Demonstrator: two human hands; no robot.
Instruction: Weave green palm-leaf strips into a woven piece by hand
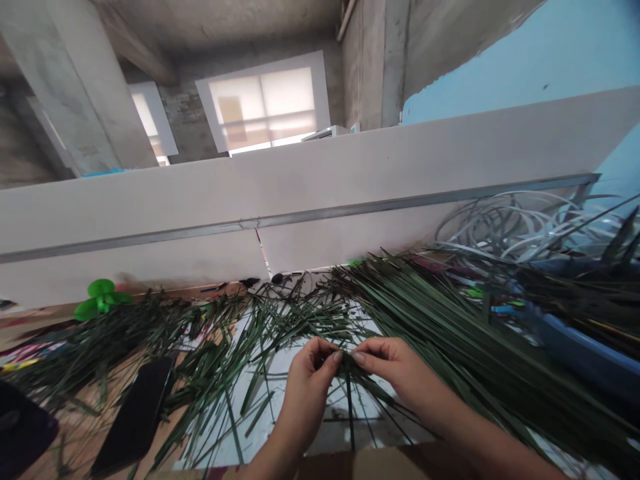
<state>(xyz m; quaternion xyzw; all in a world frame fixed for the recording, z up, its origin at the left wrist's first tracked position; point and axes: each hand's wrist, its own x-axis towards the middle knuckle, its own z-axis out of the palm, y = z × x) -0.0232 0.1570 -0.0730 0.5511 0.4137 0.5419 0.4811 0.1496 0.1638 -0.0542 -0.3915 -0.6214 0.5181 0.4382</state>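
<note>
My left hand [311, 373] and my right hand [389, 363] meet over the white work surface near the front edge. Thumb and forefinger of each pinch a small bunch of dark green leaf strips [349, 387], whose loose ends hang down and spread toward me. Where the strips cross between the fingertips is mostly covered. Cut green leaf pieces [280, 327] lie scattered beyond and left of my hands. To the right, a thick bundle of long green leaves [440, 320] runs from the back toward the front right corner.
A black phone [135, 413] lies at the left, beside a green plastic propeller-shaped thing [101, 300] farther back. On the right stand a blue basin [575, 333] holding dark strips and a tangle of white strapping [505, 227]. A white partition [320, 187] closes off the back.
</note>
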